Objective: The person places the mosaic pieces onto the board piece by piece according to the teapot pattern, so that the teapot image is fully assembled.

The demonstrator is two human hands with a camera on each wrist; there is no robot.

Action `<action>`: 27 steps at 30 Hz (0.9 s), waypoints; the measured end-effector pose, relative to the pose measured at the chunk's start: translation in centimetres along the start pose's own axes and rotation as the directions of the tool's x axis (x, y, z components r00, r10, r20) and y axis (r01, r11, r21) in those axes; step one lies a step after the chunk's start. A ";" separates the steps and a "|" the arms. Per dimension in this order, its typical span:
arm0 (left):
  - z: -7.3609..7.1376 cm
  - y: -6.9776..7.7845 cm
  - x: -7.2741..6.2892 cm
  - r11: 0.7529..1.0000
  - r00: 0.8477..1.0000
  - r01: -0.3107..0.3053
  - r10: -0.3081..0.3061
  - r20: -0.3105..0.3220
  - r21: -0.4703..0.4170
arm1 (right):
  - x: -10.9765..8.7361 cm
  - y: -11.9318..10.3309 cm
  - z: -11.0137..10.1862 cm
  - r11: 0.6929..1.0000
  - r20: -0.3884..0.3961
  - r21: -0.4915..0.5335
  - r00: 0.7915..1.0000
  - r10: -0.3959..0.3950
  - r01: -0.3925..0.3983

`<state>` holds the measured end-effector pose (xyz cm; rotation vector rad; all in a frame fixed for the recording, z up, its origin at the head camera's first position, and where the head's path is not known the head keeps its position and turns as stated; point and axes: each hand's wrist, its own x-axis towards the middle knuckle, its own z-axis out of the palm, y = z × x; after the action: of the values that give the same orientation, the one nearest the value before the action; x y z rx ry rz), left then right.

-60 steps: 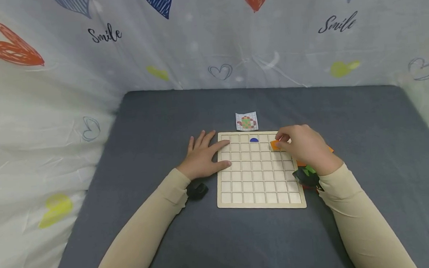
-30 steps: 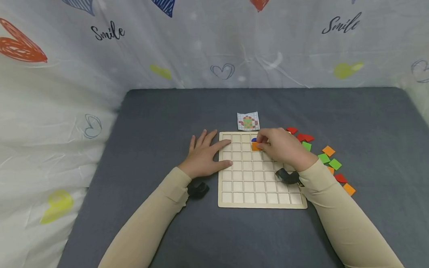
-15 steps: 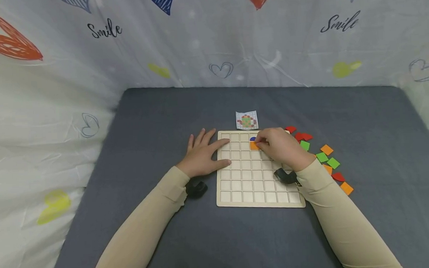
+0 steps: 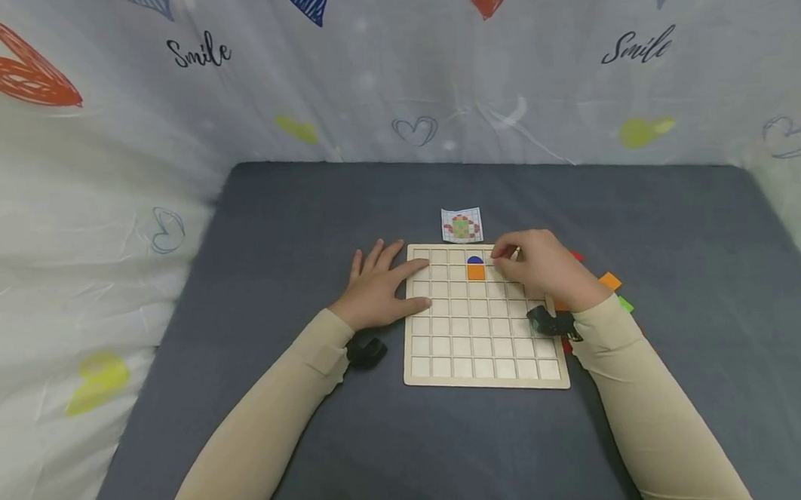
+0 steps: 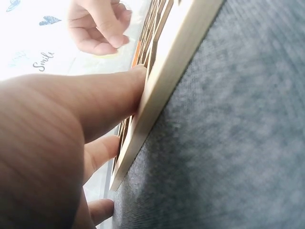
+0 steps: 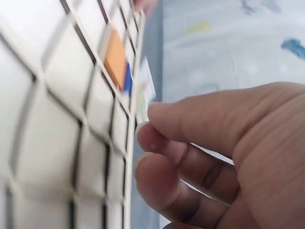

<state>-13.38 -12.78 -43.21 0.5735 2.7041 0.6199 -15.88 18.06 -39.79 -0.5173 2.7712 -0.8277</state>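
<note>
A pale wooden grid board (image 4: 460, 327) lies on the table. My left hand (image 4: 378, 290) rests on its left edge, fingers spread, thumb and forefinger over the rim. A blue half-round tile (image 4: 475, 260) sits in a top-row cell. In the cell just below it is an orange square tile (image 4: 476, 272); the right wrist view also shows this orange tile (image 6: 115, 58) set in the grid. Over the board's upper right, my right hand (image 4: 544, 265) hovers with loosely bent fingers and nothing between them. The thumb (image 6: 190, 117) and forefinger tips come close together.
A small pattern card (image 4: 462, 225) lies behind the board. Loose tiles, including an orange one (image 4: 610, 280) and a green one (image 4: 625, 304), lie to the right, partly hidden by my right arm. A printed curtain (image 4: 364, 78) hangs behind the grey-covered table (image 4: 356, 449).
My right hand brought the orange square tile leftward into the cell under the blue one, let go, and has drawn back to the right. My left hand stays put.
</note>
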 end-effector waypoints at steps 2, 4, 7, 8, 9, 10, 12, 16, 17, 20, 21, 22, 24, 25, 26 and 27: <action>0.0 0.1 0.0 1.000 1.000 0.001 -0.001 0.002 0.002 | -0.2 0.6 -0.7 1.000 -0.019 0.017 1.000 0.018 -0.018; 0.0 0.1 0.0 1.000 1.000 0.001 -0.001 0.003 0.004 | -0.4 1.3 -1.3 0.999 -0.046 0.012 0.998 0.036 -0.035; -0.1 0.1 0.0 1.000 1.000 -0.001 0.001 0.004 0.002 | -0.7 2.4 -1.9 0.998 -0.090 -0.015 0.994 0.054 -0.056; -0.1 0.1 0.0 1.000 1.000 -0.002 0.002 0.004 0.001 | -0.8 2.8 -2.1 0.998 -0.103 -0.029 0.993 0.055 -0.058; -0.1 0.1 0.0 1.000 1.000 -0.002 0.002 0.005 0.001 | -0.9 3.2 -2.2 0.997 -0.116 -0.037 0.992 0.056 -0.061; -0.1 0.1 -0.1 1.000 1.000 -0.003 0.003 0.006 -0.001 | -1.0 3.7 -2.2 0.997 -0.127 -0.049 0.990 0.056 -0.063; 0.0 0.1 0.0 1.000 1.000 -0.004 0.004 0.005 0.003 | -1.1 4.4 -2.3 0.996 -0.134 -0.058 0.989 0.061 -0.069; 0.2 -0.1 0.1 1.000 1.000 -0.003 0.003 0.005 0.006 | -1.0 5.2 -2.3 0.994 -0.099 -0.058 0.991 0.085 -0.091; 0.2 -0.1 0.1 1.000 1.000 -0.003 0.003 0.005 0.007 | -0.9 5.3 -2.3 0.994 -0.086 -0.057 0.992 0.091 -0.096; 0.2 -0.1 0.1 1.000 1.000 -0.003 0.003 0.006 0.000 | -0.7 5.5 -2.3 0.991 -0.057 -0.063 0.992 0.111 -0.114; 0.1 -0.1 0.1 1.000 1.000 -0.004 0.004 0.006 0.000 | -0.7 5.5 -2.3 0.991 -0.051 -0.066 0.992 0.115 -0.118; 0.1 0.0 0.1 1.000 1.000 -0.005 0.005 0.006 -0.001 | -0.7 5.6 -2.3 0.990 -0.050 -0.068 0.992 0.117 -0.120; 0.0 0.0 0.1 1.000 1.000 -0.003 0.003 0.007 -0.004 | -0.6 5.6 -2.3 0.989 -0.049 -0.068 0.991 0.126 -0.129; 0.0 0.0 0.0 1.000 1.000 -0.003 0.003 0.006 -0.004 | -0.6 5.6 -2.3 0.989 -0.050 -0.067 0.990 0.130 -0.133; 0.0 0.1 0.0 1.000 1.000 -0.002 0.002 0.006 -0.005 | -0.6 5.6 -2.3 0.988 -0.054 -0.066 0.989 0.138 -0.141; 0.0 0.1 0.0 1.000 1.000 -0.002 0.002 0.006 -0.006 | -0.6 5.6 -2.3 0.987 -0.058 -0.066 0.988 0.145 -0.149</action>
<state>-13.37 -12.71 -43.14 0.5752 2.6954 0.6254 -17.51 23.83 -40.96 -0.3008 2.8538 -0.7240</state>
